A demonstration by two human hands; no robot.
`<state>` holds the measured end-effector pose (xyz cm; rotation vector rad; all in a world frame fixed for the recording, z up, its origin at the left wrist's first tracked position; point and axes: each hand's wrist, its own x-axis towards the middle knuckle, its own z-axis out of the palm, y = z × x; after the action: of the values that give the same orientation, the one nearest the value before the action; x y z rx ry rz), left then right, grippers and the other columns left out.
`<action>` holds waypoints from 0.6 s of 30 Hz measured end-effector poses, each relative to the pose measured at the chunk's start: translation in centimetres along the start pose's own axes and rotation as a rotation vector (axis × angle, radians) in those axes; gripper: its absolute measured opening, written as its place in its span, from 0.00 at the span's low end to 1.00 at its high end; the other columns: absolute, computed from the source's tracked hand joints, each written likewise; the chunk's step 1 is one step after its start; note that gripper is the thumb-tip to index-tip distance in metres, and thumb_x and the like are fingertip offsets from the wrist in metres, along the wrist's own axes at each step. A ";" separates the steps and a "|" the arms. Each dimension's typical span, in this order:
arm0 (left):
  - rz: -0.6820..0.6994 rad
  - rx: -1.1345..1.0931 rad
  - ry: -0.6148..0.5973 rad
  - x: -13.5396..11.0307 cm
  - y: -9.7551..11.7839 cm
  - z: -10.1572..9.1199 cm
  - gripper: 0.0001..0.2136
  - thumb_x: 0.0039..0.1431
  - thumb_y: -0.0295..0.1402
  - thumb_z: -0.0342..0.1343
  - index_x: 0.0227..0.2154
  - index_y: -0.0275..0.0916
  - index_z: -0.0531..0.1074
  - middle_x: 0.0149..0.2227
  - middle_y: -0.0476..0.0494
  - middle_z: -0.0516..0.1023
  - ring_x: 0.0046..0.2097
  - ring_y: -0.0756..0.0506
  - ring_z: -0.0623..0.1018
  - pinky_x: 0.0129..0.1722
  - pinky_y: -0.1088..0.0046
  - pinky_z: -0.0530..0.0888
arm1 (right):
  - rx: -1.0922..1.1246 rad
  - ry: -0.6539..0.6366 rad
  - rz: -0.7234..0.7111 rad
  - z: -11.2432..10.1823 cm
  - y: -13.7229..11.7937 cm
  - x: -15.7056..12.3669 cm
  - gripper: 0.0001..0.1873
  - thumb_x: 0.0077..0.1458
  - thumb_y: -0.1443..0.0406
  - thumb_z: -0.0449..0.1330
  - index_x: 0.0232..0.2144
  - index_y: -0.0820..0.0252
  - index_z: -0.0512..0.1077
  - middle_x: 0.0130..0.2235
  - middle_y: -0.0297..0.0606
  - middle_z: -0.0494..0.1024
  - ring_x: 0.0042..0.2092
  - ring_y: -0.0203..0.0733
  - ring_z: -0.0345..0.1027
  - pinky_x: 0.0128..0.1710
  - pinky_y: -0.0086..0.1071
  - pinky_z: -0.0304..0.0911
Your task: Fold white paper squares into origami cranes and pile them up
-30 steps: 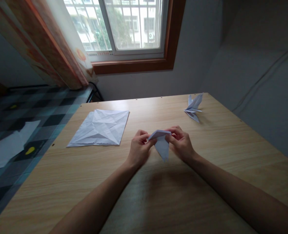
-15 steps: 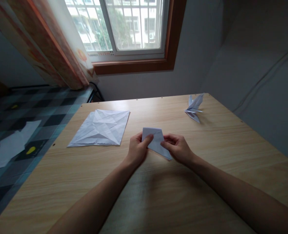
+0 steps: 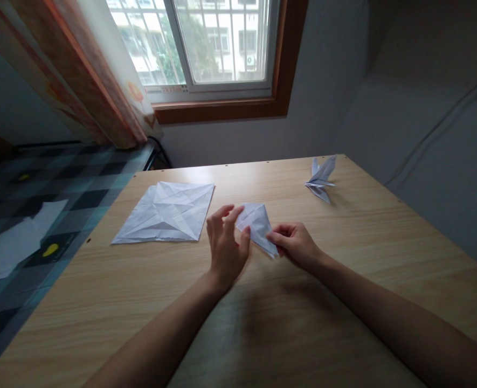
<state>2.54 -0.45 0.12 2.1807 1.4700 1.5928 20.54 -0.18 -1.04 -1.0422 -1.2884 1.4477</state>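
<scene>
A small folded white paper piece lies flat on the wooden table, near its middle. My right hand pinches the piece's near right tip between thumb and fingers. My left hand hovers at the piece's left edge with its fingers stretched out and apart, holding nothing.
A creased, unfolded white paper sheet lies on the table's left half. A finished folded paper figure stands at the far right corner. A bed with a checked cover runs along the table's left side. The wall and window lie behind.
The folded piece went from held up between both hands to lying flat on the table. My left hand let go of it and opened; my right hand kept its pinch.
</scene>
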 end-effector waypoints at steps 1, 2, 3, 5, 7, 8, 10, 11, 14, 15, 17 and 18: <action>0.098 0.016 -0.078 -0.1 0.3 -0.2 0.18 0.56 0.27 0.55 0.50 0.42 0.68 0.53 0.37 0.69 0.54 0.39 0.69 0.53 0.57 0.67 | 0.028 0.014 -0.004 -0.1 0.1 0.1 0.18 0.46 0.54 0.69 0.20 0.62 0.72 0.16 0.30 0.69 0.18 0.30 0.57 0.19 0.27 0.50; 0.171 -0.001 -0.164 -0.3 0.5 -0.4 0.19 0.55 0.26 0.54 0.51 0.42 0.68 0.53 0.37 0.69 0.54 0.39 0.69 0.54 0.57 0.66 | 0.052 0.022 -0.010 -0.2 0.2 0.2 0.18 0.46 0.54 0.69 0.20 0.62 0.72 0.16 0.30 0.69 0.18 0.30 0.57 0.19 0.27 0.50; 0.216 -0.033 -0.239 -0.4 0.7 -0.4 0.20 0.54 0.25 0.53 0.51 0.41 0.68 0.54 0.37 0.70 0.54 0.39 0.69 0.54 0.57 0.67 | 0.073 0.031 -0.017 -0.3 0.2 0.3 0.18 0.46 0.53 0.69 0.21 0.62 0.72 0.17 0.29 0.69 0.18 0.30 0.57 0.19 0.26 0.50; 0.224 -0.092 -0.312 -0.5 0.9 -0.4 0.22 0.53 0.24 0.52 0.52 0.40 0.68 0.53 0.37 0.70 0.54 0.39 0.69 0.54 0.57 0.67 | 0.104 0.044 -0.023 -0.6 0.3 0.4 0.19 0.46 0.53 0.69 0.22 0.61 0.71 0.17 0.29 0.69 0.19 0.30 0.56 0.20 0.26 0.51; 0.175 -0.118 -0.288 -0.4 0.8 -0.3 0.18 0.56 0.25 0.51 0.50 0.40 0.70 0.51 0.38 0.73 0.54 0.39 0.70 0.54 0.58 0.68 | 0.123 0.041 -0.019 -0.8 0.4 0.5 0.19 0.46 0.52 0.69 0.21 0.61 0.70 0.18 0.29 0.69 0.20 0.30 0.56 0.20 0.27 0.50; 0.149 -0.124 -0.258 -0.3 0.6 -0.2 0.15 0.58 0.26 0.51 0.48 0.41 0.71 0.50 0.38 0.74 0.53 0.40 0.71 0.53 0.59 0.68 | 0.134 0.035 -0.015 -0.9 0.4 0.5 0.20 0.46 0.52 0.69 0.21 0.61 0.70 0.18 0.29 0.68 0.20 0.30 0.56 0.20 0.27 0.50; 0.120 -0.135 -0.211 -0.1 0.4 -0.2 0.11 0.61 0.28 0.53 0.44 0.41 0.74 0.46 0.40 0.76 0.50 0.41 0.73 0.52 0.61 0.69 | 0.155 0.019 -0.005 -1.1 0.3 0.5 0.20 0.45 0.52 0.70 0.20 0.61 0.69 0.18 0.29 0.68 0.20 0.30 0.55 0.21 0.27 0.50; 0.118 -0.136 -0.198 0.0 0.2 -0.1 0.09 0.61 0.29 0.54 0.43 0.42 0.75 0.45 0.40 0.77 0.49 0.41 0.74 0.51 0.61 0.69 | 0.163 0.013 0.000 -1.1 0.2 0.5 0.21 0.44 0.51 0.70 0.20 0.61 0.69 0.18 0.29 0.68 0.20 0.30 0.55 0.21 0.27 0.50; 0.145 -0.119 -0.182 0.1 0.1 -0.2 0.09 0.61 0.30 0.55 0.43 0.43 0.76 0.45 0.41 0.78 0.49 0.42 0.74 0.51 0.62 0.68 | 0.175 -0.015 0.012 -1.2 0.0 0.5 0.22 0.43 0.51 0.70 0.19 0.61 0.69 0.17 0.28 0.67 0.20 0.30 0.54 0.20 0.27 0.48; 0.155 -0.110 -0.184 0.1 0.1 -0.2 0.09 0.61 0.29 0.55 0.42 0.43 0.76 0.45 0.41 0.79 0.48 0.42 0.74 0.51 0.62 0.68 | 0.176 -0.033 0.017 -1.2 -0.1 0.5 0.22 0.42 0.50 0.71 0.19 0.61 0.69 0.17 0.28 0.67 0.19 0.29 0.53 0.20 0.26 0.47; 0.142 -0.107 -0.182 0.0 0.1 -0.3 0.08 0.61 0.29 0.55 0.40 0.44 0.77 0.42 0.42 0.80 0.46 0.42 0.75 0.50 0.62 0.67 | 0.180 -0.075 0.031 -1.3 -0.2 0.4 0.23 0.41 0.49 0.71 0.18 0.61 0.69 0.16 0.28 0.66 0.19 0.29 0.52 0.20 0.26 0.46; 0.110 -0.123 -0.173 0.0 0.1 -0.2 0.08 0.61 0.30 0.55 0.39 0.44 0.78 0.40 0.43 0.80 0.45 0.43 0.75 0.50 0.63 0.67 | 0.180 -0.096 0.043 -1.3 -0.3 0.4 0.24 0.40 0.49 0.71 0.18 0.61 0.68 0.16 0.28 0.66 0.19 0.29 0.52 0.20 0.26 0.46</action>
<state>2.43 -0.62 0.32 2.2980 1.1927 1.4396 21.76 0.50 -0.90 -0.8949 -1.1843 1.6308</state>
